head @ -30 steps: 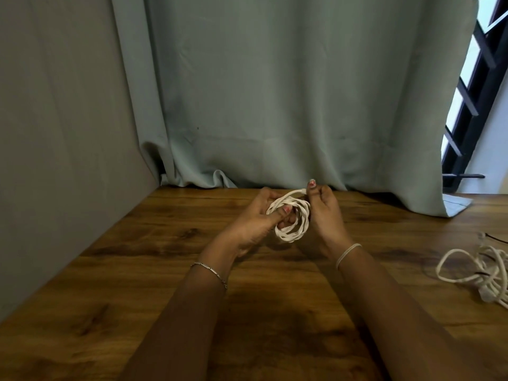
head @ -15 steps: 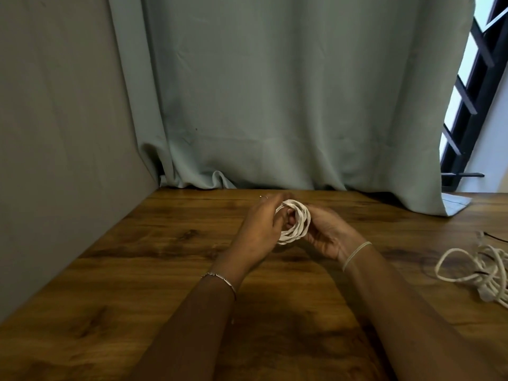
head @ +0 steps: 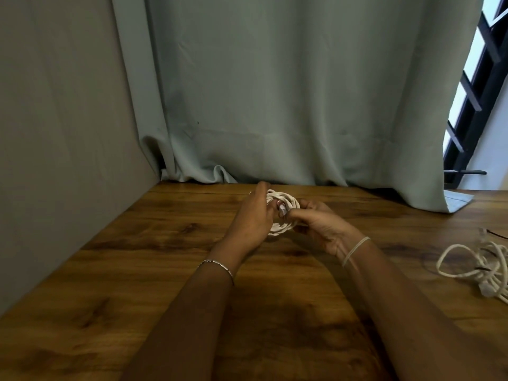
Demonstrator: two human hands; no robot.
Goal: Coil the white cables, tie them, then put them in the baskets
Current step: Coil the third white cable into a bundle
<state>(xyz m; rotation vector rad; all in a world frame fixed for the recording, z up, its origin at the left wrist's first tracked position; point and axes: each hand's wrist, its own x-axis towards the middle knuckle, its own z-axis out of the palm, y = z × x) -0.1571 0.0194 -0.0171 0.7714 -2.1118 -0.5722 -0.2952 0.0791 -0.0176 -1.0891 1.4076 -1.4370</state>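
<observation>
Above the table, I am gripping the seemingly light, springy cable coil across its loops with my left hand, my right hand pinching its end.

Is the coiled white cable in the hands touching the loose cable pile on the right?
Apart. The head view shows a wide stretch of wooden table between the coiled cable and the loose cable pile.
</observation>
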